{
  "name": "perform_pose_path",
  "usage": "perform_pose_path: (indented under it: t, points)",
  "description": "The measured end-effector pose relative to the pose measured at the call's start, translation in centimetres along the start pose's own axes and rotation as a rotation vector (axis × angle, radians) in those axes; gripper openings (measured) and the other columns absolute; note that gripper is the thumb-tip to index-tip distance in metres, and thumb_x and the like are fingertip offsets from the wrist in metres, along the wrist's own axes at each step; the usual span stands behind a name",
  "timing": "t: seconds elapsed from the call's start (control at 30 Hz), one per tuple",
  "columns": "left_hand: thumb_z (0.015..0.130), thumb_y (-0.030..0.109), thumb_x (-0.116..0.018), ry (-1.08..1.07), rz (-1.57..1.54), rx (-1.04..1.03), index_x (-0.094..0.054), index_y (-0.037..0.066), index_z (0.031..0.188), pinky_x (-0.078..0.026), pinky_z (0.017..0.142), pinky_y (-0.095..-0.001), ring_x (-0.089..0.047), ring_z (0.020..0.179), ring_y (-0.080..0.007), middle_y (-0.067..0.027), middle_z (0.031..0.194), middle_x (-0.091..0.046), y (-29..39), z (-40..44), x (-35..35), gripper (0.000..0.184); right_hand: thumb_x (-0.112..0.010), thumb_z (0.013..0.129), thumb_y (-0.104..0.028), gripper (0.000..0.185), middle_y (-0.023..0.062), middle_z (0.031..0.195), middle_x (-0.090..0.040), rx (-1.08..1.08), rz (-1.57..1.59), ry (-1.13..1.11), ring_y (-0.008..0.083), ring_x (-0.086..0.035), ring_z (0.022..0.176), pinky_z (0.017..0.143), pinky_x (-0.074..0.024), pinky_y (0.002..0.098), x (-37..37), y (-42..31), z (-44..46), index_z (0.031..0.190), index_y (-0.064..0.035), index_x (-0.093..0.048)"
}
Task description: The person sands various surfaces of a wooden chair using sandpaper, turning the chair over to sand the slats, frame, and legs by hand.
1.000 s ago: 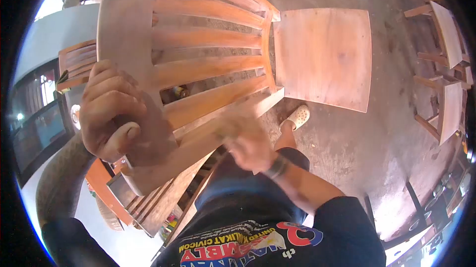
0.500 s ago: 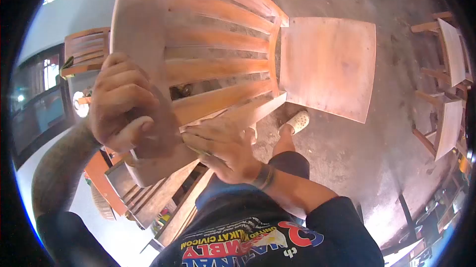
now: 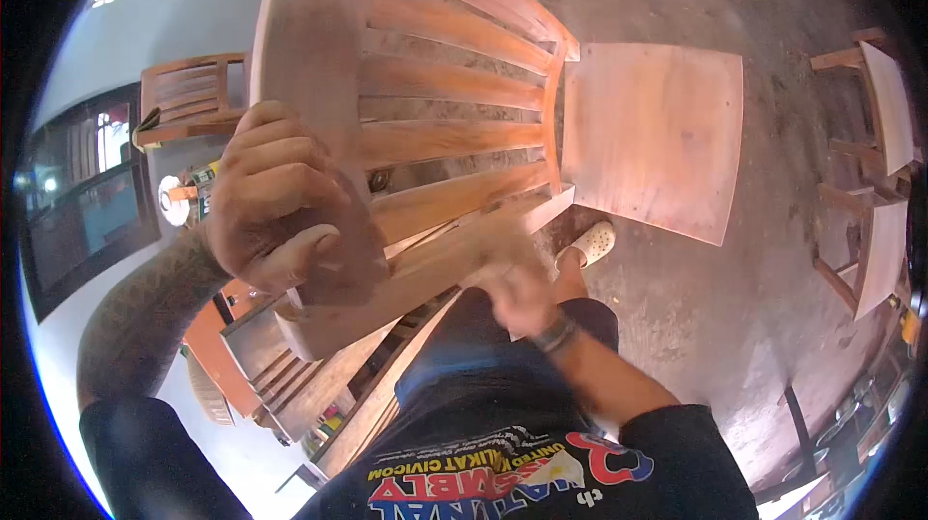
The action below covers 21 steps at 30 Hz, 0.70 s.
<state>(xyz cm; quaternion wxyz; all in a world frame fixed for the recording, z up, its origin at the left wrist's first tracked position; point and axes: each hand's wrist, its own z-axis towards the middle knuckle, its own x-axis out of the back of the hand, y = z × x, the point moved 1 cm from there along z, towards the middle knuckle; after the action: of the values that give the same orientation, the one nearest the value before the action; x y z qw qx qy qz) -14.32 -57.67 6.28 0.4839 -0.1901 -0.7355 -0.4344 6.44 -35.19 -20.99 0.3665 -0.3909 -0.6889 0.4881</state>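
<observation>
A wooden chair's slatted back (image 3: 449, 141) reaches toward me, its flat seat (image 3: 657, 138) beyond it over the floor. My left hand (image 3: 280, 201) is wrapped round the wide top rail (image 3: 314, 46), with the thumb lying on the near face. Beside the lower side post (image 3: 425, 267) is my right hand (image 3: 517, 283). Motion blurs its fingers, so whether they hold anything, or touch the post, is unclear.
A second slatted chair piece (image 3: 188, 100) stands at the left, near a dark-framed window (image 3: 82, 196). Below my left hand is slatted wooden furniture (image 3: 280, 375). More chairs (image 3: 880, 249) stand at the far right. My shoe (image 3: 594, 242) is beside the seat.
The view has shifted, so the chair sits farther right in it. My left hand keeps its grip on the rail. My right hand moved up the post toward the rail, then back toward the seat.
</observation>
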Motion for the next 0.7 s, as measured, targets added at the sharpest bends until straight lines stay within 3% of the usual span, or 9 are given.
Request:
perform_pose_path:
  t: [0.07, 0.13, 0.23, 0.33, 0.37, 0.43, 0.5, 0.6, 0.7]
  points:
    - [0.081, 0.031, -0.071, 0.037, -0.007, -0.009, -0.071, 0.009, 0.087, -0.042, 0.084, -0.0473, -0.067, 0.079, -0.0308, -0.0085, 0.082, -0.069, 0.1, -0.4, -0.3, 0.022, -0.069, 0.097, -0.022, 0.023, 0.0177, 0.129, -0.072, -0.132, 0.067, -0.005, 0.0387, -0.064, 0.122, 0.104, -0.05, 0.052, 1.1, 2.0, 1.0, 0.115, -0.0083, -0.076]
    - [0.076, 0.029, -0.074, 0.087, -0.008, -0.035, -0.071, 0.011, 0.085, -0.041, 0.077, -0.0431, -0.063, 0.072, -0.0276, -0.006, 0.08, -0.07, -0.4, -0.2, -0.5, 0.02, -0.064, 0.103, -0.021, 0.027, 0.0197, 0.129, -0.074, 0.142, 0.054, 0.14, 0.0401, -0.067, 0.125, 0.108, -0.0528, 0.0477, 2.7, -0.2, 2.5, 0.12, -0.0077, -0.079]
    - [0.076, 0.028, -0.074, 0.096, -0.014, -0.04, -0.072, 0.012, 0.085, -0.041, 0.077, -0.0424, -0.062, 0.071, -0.0271, -0.0049, 0.08, -0.07, -0.5, -0.2, -0.6, 0.018, -0.06, 0.11, -0.033, 0.032, 0.0177, 0.131, -0.071, 0.46, 0.133, -0.023, 0.0396, -0.064, 0.126, 0.108, -0.0507, 0.0492, 1.1, -8.1, 3.2, 0.125, -0.008, -0.074]
    - [0.076, 0.026, -0.074, 0.094, -0.04, -0.043, -0.073, 0.012, 0.085, -0.041, 0.077, -0.0424, -0.061, 0.071, -0.0271, -0.0042, 0.08, -0.07, -0.9, -0.7, -0.6, 0.016, -0.061, 0.109, -0.035, 0.038, 0.0154, 0.136, -0.071, 0.371, 0.248, -0.153, 0.0386, -0.062, 0.132, 0.114, -0.0485, 0.0485, 0.7, -9.2, 4.9, 0.136, -0.0118, -0.072]
    - [0.077, 0.026, -0.073, 0.083, -0.038, -0.05, -0.072, 0.011, 0.086, -0.042, 0.079, -0.0442, -0.063, 0.074, -0.0283, -0.0053, 0.082, -0.071, -1.2, -0.8, -0.6, 0.018, -0.062, 0.108, -0.035, 0.038, 0.0146, 0.139, -0.071, 0.371, 0.012, -0.174, 0.0384, -0.063, 0.133, 0.116, -0.048, 0.0485, 1.0, -6.9, 5.5, 0.138, -0.0127, -0.072]
    - [0.078, 0.027, -0.072, 0.064, -0.036, -0.052, -0.07, 0.01, 0.088, -0.044, 0.084, -0.0476, -0.067, 0.079, -0.0306, -0.0076, 0.084, -0.071, -1.5, -1.4, -0.7, 0.02, -0.064, 0.107, -0.033, 0.039, 0.0148, 0.142, -0.07, 0.059, 0.077, -0.301, 0.0373, -0.062, 0.135, 0.118, -0.047, 0.0489, 1.2, 1.5, 6.6, 0.138, -0.0114, -0.072]
    - [0.078, 0.026, -0.073, 0.088, -0.062, -0.053, -0.07, 0.01, 0.088, -0.043, 0.083, -0.047, -0.067, 0.079, -0.0307, -0.0075, 0.084, -0.071, -1.8, -2.1, -0.8, 0.019, -0.066, 0.105, -0.033, 0.039, 0.0151, 0.142, -0.071, -0.005, 0.191, -0.267, 0.0362, -0.063, 0.135, 0.117, -0.048, 0.0485, 2.5, 7.6, 7.5, 0.137, -0.0113, -0.073]
    - [0.077, 0.024, -0.074, 0.121, -0.088, -0.08, -0.072, 0.009, 0.088, -0.043, 0.082, -0.046, -0.066, 0.078, -0.0305, -0.0071, 0.084, -0.071, -2.5, -2.7, -1.2, 0.018, -0.067, 0.104, -0.032, 0.039, 0.0141, 0.142, -0.071, -0.078, 0.113, -0.233, 0.0353, -0.063, 0.135, 0.117, -0.0471, 0.0481, 3.6, 7.6, 7.3, 0.138, -0.0125, -0.074]
    - [0.076, 0.023, -0.076, 0.163, -0.096, -0.088, -0.073, 0.011, 0.087, -0.043, 0.079, -0.0437, -0.063, 0.076, -0.0308, -0.0065, 0.083, -0.068, -2.8, -3.1, -1.2, 0.016, -0.067, 0.106, -0.032, 0.04, 0.0121, 0.143, -0.071, 0.159, 0.084, -0.34, 0.0311, -0.062, 0.137, 0.12, -0.0424, 0.0452, 0.9, -0.9, 7.1, 0.14, -0.012, -0.072]
